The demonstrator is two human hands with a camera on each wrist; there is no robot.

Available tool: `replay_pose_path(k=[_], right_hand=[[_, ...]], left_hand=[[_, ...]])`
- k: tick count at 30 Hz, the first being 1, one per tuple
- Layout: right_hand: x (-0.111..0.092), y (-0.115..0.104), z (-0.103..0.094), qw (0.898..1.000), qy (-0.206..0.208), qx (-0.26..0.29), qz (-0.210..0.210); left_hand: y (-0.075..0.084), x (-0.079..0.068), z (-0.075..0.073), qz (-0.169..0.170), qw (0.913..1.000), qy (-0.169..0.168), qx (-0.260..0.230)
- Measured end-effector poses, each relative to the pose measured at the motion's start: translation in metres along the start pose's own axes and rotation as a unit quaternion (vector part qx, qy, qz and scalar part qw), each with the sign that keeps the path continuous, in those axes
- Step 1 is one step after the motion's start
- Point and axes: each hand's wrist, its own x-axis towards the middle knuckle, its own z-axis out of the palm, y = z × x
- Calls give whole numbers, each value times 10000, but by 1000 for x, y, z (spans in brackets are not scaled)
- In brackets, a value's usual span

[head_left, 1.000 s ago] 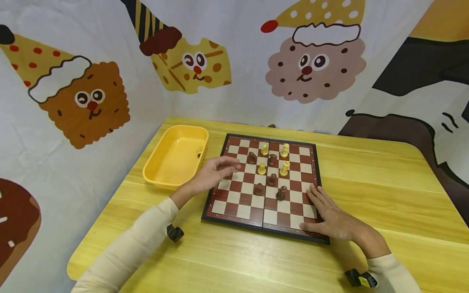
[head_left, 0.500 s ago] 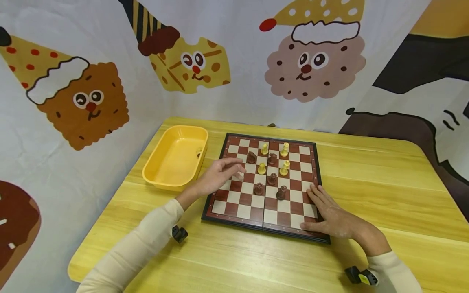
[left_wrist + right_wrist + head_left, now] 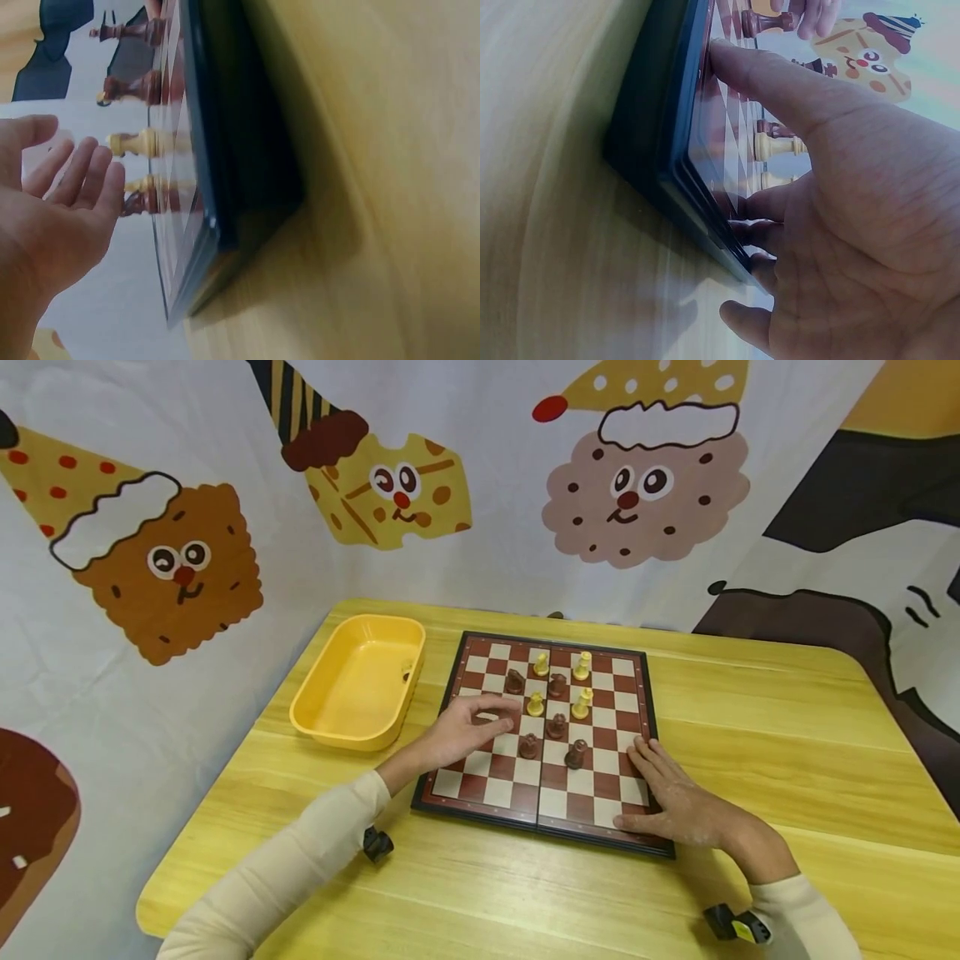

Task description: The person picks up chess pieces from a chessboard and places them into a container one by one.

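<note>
My left hand (image 3: pixel 467 732) hovers over the left half of the chessboard (image 3: pixel 517 793), fingers loosely bent and nothing between them. Its fingertips are just left of a pale yellow chess piece (image 3: pixel 535 704), below a dark brown knight (image 3: pixel 514 682). The left wrist view shows the same hand (image 3: pixel 67 217) palm up in that picture, apart from the pieces. Over the board's near right corner lies my right hand (image 3: pixel 686 806), its thumb and fingers spread on the edge. Several brown pieces, among them a tall one (image 3: pixel 576 754), and more yellow ones (image 3: pixel 581 703) stand upright on the squares.
A yellow plastic tray (image 3: pixel 303 714) stands left of the board, with something small and dark inside near its right wall. The wooden table (image 3: pixel 787 735) extends right and toward me. Behind it hangs a white cloth (image 3: pixel 510 577) with cartoon biscuits and cheese.
My left hand has moved right and slightly toward me over the board, closer to the yellow piece in the middle. The right hand and the chess pieces stay put.
</note>
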Motion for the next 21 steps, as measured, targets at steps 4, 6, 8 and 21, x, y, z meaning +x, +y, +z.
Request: replay_pose_path(k=[4, 6, 8, 21], right_hand=[[0, 0, 1, 10000, 9, 27, 11], [0, 0, 2, 10000, 5, 48, -6], [0, -1, 2, 10000, 1, 44, -37], [-1, 0, 2, 9999, 70, 100, -60]], left_hand=[[-1, 2, 6, -112, 9998, 161, 60], [-1, 3, 8, -224, 9995, 228, 43], [-1, 3, 9, -316, 9991, 257, 101], [-2, 7, 18, -470, 9982, -194, 305]])
